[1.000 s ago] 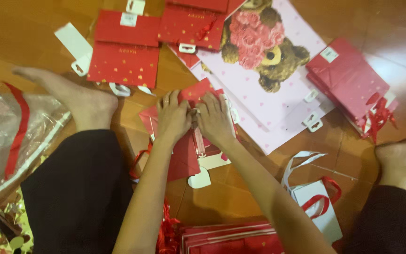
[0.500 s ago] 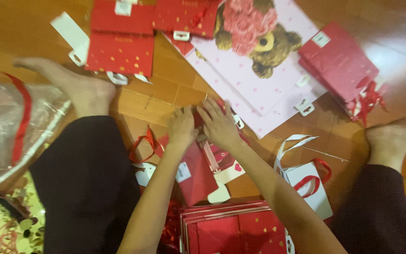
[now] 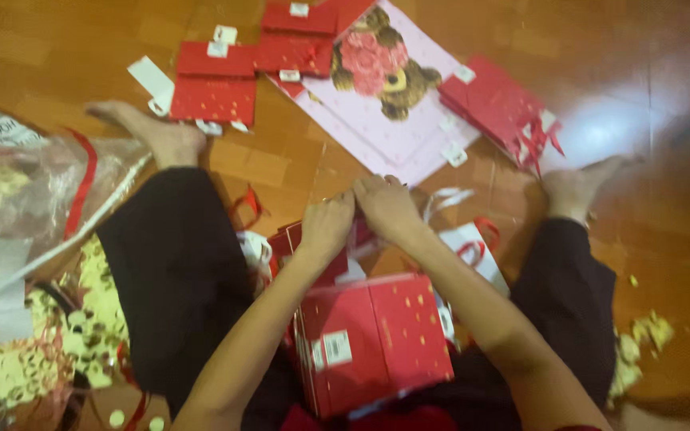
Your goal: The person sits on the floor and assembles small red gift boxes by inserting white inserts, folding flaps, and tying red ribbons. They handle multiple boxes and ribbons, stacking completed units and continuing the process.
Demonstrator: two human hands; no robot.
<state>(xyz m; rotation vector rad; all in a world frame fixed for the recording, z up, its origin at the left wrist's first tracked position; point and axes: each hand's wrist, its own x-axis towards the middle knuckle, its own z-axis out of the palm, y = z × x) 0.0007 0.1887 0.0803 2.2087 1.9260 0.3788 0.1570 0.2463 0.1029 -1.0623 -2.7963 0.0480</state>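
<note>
Red paper gift bag (image 3: 337, 243), folded flat, gold-dotted: gripped at its upper edge by both hands, left hand (image 3: 325, 227) and right hand (image 3: 389, 209) side by side with knuckles nearly touching, each grip clenched on the bag's rim. Compared with half a second ago, the hands sit lower and nearer the body, and the stack of flat red bags (image 3: 373, 343) in the lap shows larger and fuller, white label facing up. Held bag's long axis runs roughly away from the person, open end toward the pink bag; most of it is hidden beneath the hands. Location: on the wooden floor (image 3: 616, 72) between the person's spread legs, just beyond the lap stack. Also present: large pink bag with a bear-and-roses print (image 3: 393, 104) lying flat ahead; further flat red bags with white tags at upper left (image 3: 213, 88) and upper right (image 3: 497, 104); small white bag with red ribbon handle (image 3: 473, 247) beside the right forearm; clear plastic wrapper with gold confetti (image 3: 25, 239) at far left.
</note>
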